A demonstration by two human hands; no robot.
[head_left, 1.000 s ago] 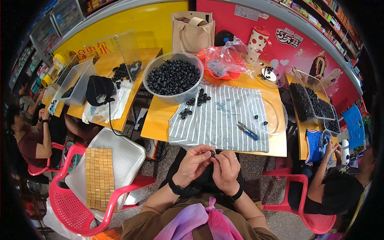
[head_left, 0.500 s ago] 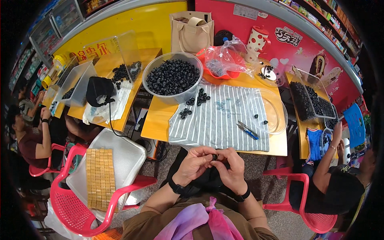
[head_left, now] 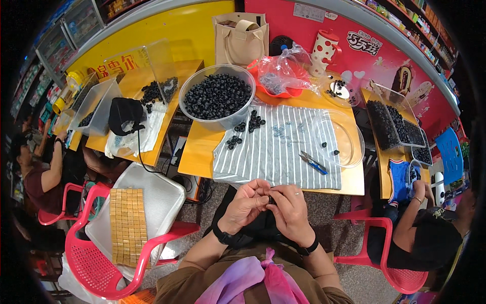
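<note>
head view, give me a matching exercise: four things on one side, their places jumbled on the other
Things:
1. big bowl of black beads
2. small cutters
3. gold tile sheet
4. clear lid

Places:
A. in the white tray on the red chair
B. on the striped cloth, near its right front corner
C. right end of the yellow table
D. back left of the striped cloth

Pairs: 1-D, 2-B, 3-A, 4-C
</note>
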